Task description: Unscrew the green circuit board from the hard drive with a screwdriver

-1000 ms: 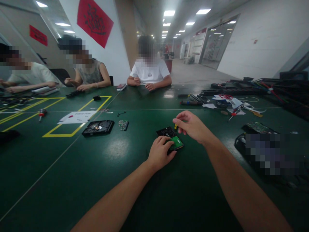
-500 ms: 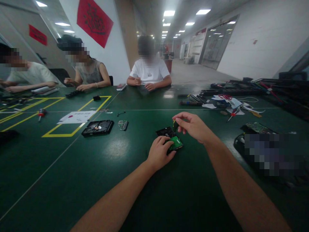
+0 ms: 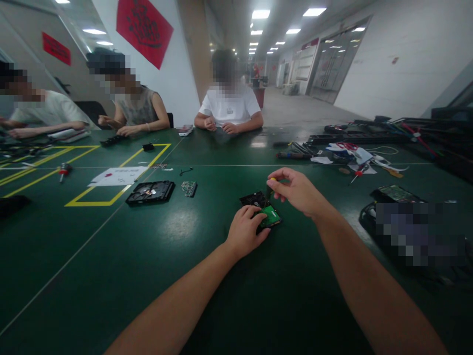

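A hard drive [image 3: 254,198] lies on the green table, its green circuit board [image 3: 271,217] facing up at the near end. My left hand [image 3: 246,229] is closed over the drive's near left side, thumb at the front edge and fingertips on the board. Between the thumb and fingers of my right hand [image 3: 290,190] is a small screwdriver [image 3: 270,191] with a dark handle and a yellow end. It stands nearly upright, with its tip down at the drive; the exact contact point is too small to make out.
To the left lie an opened black hard drive [image 3: 151,192] and a loose circuit board [image 3: 189,188]. A red screwdriver [image 3: 359,172], gloves and cables are at the right, beyond a dark device [image 3: 399,197]. Three people sit across the table [image 3: 177,286].
The screwdriver has become more upright, and its yellow end shows more clearly. My left hand keeps its place on the hard drive. The whole view has shifted slightly.
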`<state>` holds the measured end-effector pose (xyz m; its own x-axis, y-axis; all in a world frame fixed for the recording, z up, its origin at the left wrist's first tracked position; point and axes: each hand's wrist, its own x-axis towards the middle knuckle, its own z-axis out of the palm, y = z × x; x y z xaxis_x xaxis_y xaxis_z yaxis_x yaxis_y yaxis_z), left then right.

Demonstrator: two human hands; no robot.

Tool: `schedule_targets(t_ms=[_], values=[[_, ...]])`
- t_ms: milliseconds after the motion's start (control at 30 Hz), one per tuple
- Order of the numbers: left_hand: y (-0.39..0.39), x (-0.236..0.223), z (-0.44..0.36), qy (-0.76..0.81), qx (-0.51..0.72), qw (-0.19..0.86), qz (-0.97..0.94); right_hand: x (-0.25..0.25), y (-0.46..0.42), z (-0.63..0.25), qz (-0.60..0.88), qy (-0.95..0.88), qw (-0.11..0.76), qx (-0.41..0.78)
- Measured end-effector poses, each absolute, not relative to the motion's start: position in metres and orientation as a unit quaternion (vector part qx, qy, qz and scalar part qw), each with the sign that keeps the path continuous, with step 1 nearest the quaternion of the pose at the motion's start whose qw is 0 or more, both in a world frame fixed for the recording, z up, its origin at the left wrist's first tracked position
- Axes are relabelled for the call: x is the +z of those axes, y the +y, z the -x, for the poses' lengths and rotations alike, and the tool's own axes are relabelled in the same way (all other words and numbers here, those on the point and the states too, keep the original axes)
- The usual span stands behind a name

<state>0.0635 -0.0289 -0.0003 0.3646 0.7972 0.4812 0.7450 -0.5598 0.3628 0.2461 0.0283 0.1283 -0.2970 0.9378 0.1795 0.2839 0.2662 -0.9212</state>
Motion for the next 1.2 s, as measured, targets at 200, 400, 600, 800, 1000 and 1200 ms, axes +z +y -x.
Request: schedule_targets(t_ms=[200, 400, 600, 800, 1000, 1200], values=[[-0.029, 0.0, -0.063, 0.467, 0.312, 0.045, -0.826, 0.1257, 0.0299, -0.2467, 0.432, -0.677, 0.42, 0.422], [-0.0287, 0.0001, -0.0636, 0.465, 0.312, 0.044, -0.827, 0.1263, 0.0281, -0.2443, 0.407, -0.674, 0.433, 0.438], [-0.0276, -0.0015, -0.0639, 0.466, 0.311, 0.038, -0.828, 0.1291, 0.0264, -0.2441, 0.403, -0.673, 0.418, 0.457], [-0.0289, 0.0005, -0.0635, 0.465, 0.31, 0.035, -0.829, 0.1351, 0.0219, -0.2443, 0.408, -0.674, 0.391, 0.475], [-0.0281, -0.0012, -0.0643, 0.466, 0.313, 0.036, -0.826, 0.1324, 0.0273, -0.2453, 0.414, -0.681, 0.398, 0.454], [-0.029, 0.0003, -0.0636, 0.464, 0.312, 0.034, -0.828, 0.1324, 0.0265, -0.2455, 0.433, -0.694, 0.4, 0.414]])
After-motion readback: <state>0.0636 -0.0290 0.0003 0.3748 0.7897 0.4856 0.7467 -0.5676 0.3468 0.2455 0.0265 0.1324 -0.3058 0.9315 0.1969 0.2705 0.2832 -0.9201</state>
